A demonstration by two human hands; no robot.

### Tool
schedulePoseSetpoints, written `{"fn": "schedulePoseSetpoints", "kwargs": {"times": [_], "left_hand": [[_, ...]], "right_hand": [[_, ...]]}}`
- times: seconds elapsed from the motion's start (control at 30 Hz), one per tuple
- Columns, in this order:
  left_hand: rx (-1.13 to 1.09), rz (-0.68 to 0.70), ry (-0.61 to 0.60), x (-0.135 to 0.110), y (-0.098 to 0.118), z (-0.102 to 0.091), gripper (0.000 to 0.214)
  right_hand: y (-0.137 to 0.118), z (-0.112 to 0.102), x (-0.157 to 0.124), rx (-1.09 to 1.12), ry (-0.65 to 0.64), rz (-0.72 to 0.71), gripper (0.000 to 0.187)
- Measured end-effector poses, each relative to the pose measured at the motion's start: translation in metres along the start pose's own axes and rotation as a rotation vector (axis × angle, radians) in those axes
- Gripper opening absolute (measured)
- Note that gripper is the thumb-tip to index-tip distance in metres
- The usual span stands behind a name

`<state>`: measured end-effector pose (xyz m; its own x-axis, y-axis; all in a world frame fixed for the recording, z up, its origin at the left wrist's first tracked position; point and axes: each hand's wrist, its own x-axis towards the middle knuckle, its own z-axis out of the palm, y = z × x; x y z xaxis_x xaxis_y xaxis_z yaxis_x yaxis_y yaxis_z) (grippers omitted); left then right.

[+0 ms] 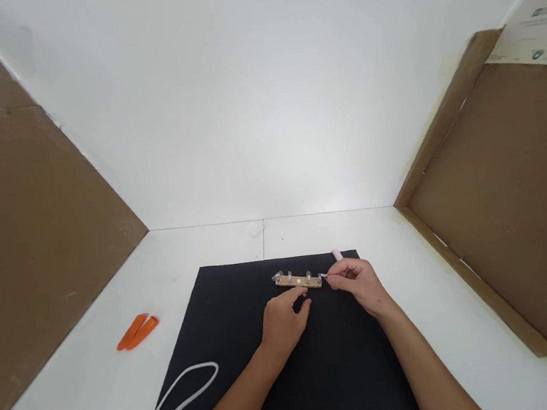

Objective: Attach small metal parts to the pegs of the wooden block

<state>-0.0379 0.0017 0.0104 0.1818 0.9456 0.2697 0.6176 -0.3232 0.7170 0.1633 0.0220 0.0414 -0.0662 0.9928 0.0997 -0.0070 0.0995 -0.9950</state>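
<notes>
A narrow wooden strip point(286, 281) lies on the black mat point(354, 356), with several small clear or metallic pieces standing along it and a white dot near its middle. My right hand point(359, 281) is at the strip's right end, thumb and forefinger pinched on a small slim, pale piece point(324, 276) that reaches to the strip. Just in front of the strip is my left hand point(283, 321), its thumb and forefinger curved toward each other. A tiny shiny thing shows between those fingertips, too small to name.
Two orange pieces point(137, 331) lie on the white table to the left. A white cable point(188, 398) loops over the mat's left edge. Behind my right hand a pale pink object point(337, 254) shows in part. Brown panels point(505, 201) stand on both sides, a white wall behind.
</notes>
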Motion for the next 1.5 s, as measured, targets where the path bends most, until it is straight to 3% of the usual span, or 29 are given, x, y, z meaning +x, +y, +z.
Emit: {"fn": "schedulePoseSetpoints", "kwargs": {"times": [0.17, 0.33, 0.47, 0.73, 0.9, 1.2, 1.4, 1.5], "left_hand": [[-0.255, -0.104, 0.028, 0.0, 0.004, 0.0, 0.01], [-0.811, -0.274, -0.086, 0.004, 0.016, -0.002, 0.024], [-0.984, -0.288, -0.145, 0.007, 0.021, -0.005, 0.036], [-0.963, -0.277, -0.255, 0.008, 0.018, -0.009, 0.026], [-0.892, -0.238, -0.236, 0.009, 0.014, -0.007, 0.028], [-0.814, -0.136, -0.128, 0.009, 0.01, -0.004, 0.033], [-0.762, -0.165, -0.106, 0.009, 0.007, -0.003, 0.029], [-0.767, -0.154, -0.11, 0.008, 0.008, -0.002, 0.027]], "right_hand": [[-0.002, 0.001, 0.001, 0.029, 0.021, 0.031, 0.024], [0.0, 0.003, 0.0, 0.059, -0.044, 0.045, 0.025], [0.001, 0.005, 0.0, 0.1, -0.058, 0.028, 0.023], [-0.001, 0.009, -0.004, 0.168, -0.142, 0.062, 0.021], [-0.004, 0.013, -0.007, 0.177, -0.185, 0.071, 0.02], [-0.001, 0.03, -0.006, 0.181, -0.003, 0.027, 0.024], [0.001, 0.033, -0.009, 0.136, -0.084, -0.023, 0.019], [0.002, 0.038, -0.009, 0.134, -0.029, -0.071, 0.017]]}}
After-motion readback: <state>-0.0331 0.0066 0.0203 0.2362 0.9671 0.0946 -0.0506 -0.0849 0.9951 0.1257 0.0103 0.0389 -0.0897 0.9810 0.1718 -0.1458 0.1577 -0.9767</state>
